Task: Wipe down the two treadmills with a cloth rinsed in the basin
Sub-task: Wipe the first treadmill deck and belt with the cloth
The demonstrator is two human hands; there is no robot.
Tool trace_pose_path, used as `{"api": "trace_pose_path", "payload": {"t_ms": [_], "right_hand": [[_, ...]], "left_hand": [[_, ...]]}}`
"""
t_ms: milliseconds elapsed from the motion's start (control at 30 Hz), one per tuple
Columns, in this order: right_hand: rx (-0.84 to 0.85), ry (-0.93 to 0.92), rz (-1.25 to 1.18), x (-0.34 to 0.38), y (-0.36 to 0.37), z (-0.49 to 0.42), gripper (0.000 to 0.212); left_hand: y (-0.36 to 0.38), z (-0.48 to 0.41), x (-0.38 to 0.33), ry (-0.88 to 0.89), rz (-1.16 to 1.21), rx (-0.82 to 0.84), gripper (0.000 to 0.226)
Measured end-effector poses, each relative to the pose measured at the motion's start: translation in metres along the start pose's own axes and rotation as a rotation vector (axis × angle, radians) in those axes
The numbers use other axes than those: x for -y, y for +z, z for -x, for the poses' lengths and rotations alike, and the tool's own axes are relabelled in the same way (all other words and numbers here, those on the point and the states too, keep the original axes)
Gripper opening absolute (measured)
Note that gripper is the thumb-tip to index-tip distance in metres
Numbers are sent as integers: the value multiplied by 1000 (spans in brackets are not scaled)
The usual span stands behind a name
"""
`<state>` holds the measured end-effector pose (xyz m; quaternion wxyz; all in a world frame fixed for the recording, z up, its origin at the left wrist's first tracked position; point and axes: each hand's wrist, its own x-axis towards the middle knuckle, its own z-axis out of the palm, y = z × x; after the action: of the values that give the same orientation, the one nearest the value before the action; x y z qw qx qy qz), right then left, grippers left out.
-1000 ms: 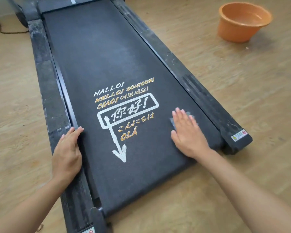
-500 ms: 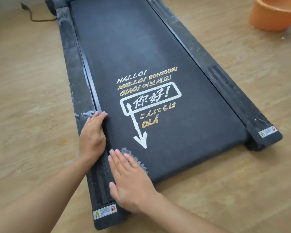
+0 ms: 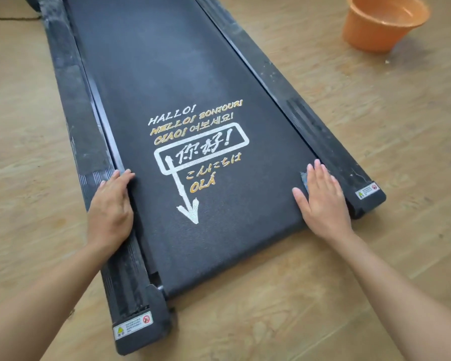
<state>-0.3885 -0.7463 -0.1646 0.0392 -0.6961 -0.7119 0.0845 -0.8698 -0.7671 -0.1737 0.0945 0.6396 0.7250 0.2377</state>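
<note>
**Both hands flat on treadmill, cloth under R hand**

Wood floor (image 3: pixel 375 131) carries black treadmill (image 3: pixel 193 74). Orange basin (image 3: pixel 383 24) sits far R on the floor, well apart. L hand (image 3: pixel 111 209) lies flat, fingers straight, on L rail edge. R hand (image 3: pixel 323 201), fingers straight & together, presses cloth (image 3: pixel 304 179) onto belt by R rail.

We're reaching forward, hands well apart: left hand (image 3: pixel 110 207) palm-down, fingers straight and together; right hand (image 3: pixel 323 201) flat, palm-down, thumb splayed.
</note>
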Motion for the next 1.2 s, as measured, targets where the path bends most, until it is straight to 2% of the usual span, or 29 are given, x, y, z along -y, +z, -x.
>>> {"api": "trace_pose_path", "payload": {"t_ms": [67, 133, 267, 333, 467, 567, 667, 733, 800, 867, 900, 967, 1033, 1100, 1200], "right_hand": [[-32, 35, -43, 31, 6, 15, 83], [-27, -33, -85, 71, 16, 42, 79], [-10, -399, -151, 174, 51, 108, 80], [71, -497, -195, 209, 53, 133, 80], [236, -593, -302, 191, 36, 122, 77], [140, -758, -205, 166, 31, 110, 67], [88, -778, -208, 148, 20, 101, 56], [102, -722, -214, 137, 10, 92, 48], [182, -628, -330, 129, -3, 80, 26], [291, -420, -569, 121, -22, 67, 12], [288, -287, -697, 118, -32, 60, 10], [255, 3, -1002, 111, -54, 45, 14], [272, 233, -1400, 105, -74, 34, 18], [270, 325, -1693, 96, -90, 28, 26], [191, 352, -1863, 79, -104, 27, 38]], "left_hand": [[0, 1, 0, -5, -6, -6, 43], [0, 2, -1, -7, -7, -16, 43], [0, 2, -2, 4, -32, -26, 41], [-1, 0, -4, 5, -34, -26, 40], [-2, 1, -6, 8, -40, -46, 39], [-5, 0, -7, 8, -40, -37, 39], [-4, 0, -7, 9, -46, -34, 39], [-4, 1, -5, -9, -60, -35, 39], [-3, 3, -14, -8, -74, -74, 43], [2, 5, -44, 68, -83, -110, 49], [7, 6, -68, 120, -42, -92, 48], [13, 9, -130, 130, 278, 82, 37], [14, 8, -188, -30, 713, 352, 31], [12, 1, -224, -108, 996, 566, 25], [4, -12, -252, -125, 1249, 763, 28]]}}
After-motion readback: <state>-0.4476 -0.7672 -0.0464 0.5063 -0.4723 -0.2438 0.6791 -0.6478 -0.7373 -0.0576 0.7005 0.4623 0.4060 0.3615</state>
